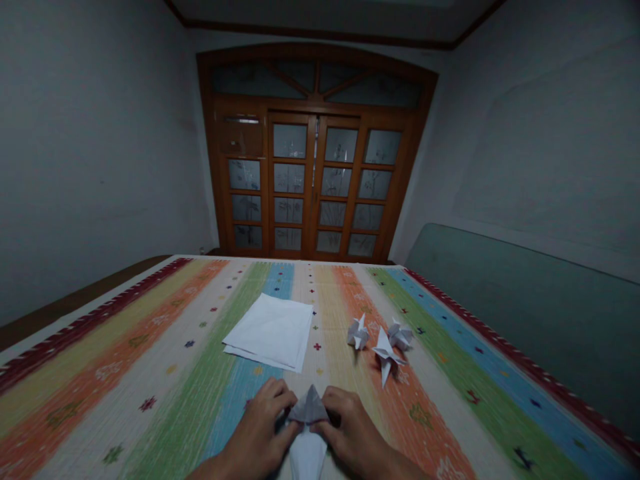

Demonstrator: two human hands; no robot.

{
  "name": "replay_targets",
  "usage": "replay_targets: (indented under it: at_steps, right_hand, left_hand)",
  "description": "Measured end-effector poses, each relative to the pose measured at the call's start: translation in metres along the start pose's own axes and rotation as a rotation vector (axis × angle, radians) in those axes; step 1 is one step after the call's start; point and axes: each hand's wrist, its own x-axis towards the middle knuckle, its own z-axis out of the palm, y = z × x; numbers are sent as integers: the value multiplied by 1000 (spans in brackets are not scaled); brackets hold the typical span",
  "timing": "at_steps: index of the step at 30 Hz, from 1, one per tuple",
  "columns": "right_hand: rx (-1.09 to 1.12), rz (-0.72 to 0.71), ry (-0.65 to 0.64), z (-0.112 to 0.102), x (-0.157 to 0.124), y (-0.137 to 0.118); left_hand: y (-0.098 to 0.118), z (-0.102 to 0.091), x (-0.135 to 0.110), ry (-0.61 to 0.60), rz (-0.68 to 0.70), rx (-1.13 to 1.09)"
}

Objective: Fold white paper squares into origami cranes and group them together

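A partly folded sheet of white paper (307, 455) lies at the near edge of the view, its pointed top flap (311, 403) greyer than the strip below. My left hand (265, 423) pinches the left side of this folded paper, thumb and fingers closed on it. On the opposite side my right hand (353, 423) grips it the same way, its thumb close to the left thumb near the crease. The paper's lower end runs out of the frame.
A small stack of white paper sheets (273, 330) lies ahead on the striped tablecloth (175, 393). Right of it sit three folded paper pieces (387, 355) with pointed tips. A pale green seat back (520, 300) runs along the right; wooden glazed doors (315, 180) stand behind.
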Motion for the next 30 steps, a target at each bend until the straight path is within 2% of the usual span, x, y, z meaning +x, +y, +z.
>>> replay_targets:
  at_steps: [10, 23, 30]
  right_hand:
    - [47, 37, 36, -8, 2, -5]
    - [-69, 37, 34, -4, 2, -2]
    - [-87, 7, 46, -6, 5, -6]
  left_hand:
    - [-6, 1, -1, -4, 11, 20]
    - [-13, 9, -2, 23, 48, 79]
    - [-3, 4, 0, -9, 5, 88]
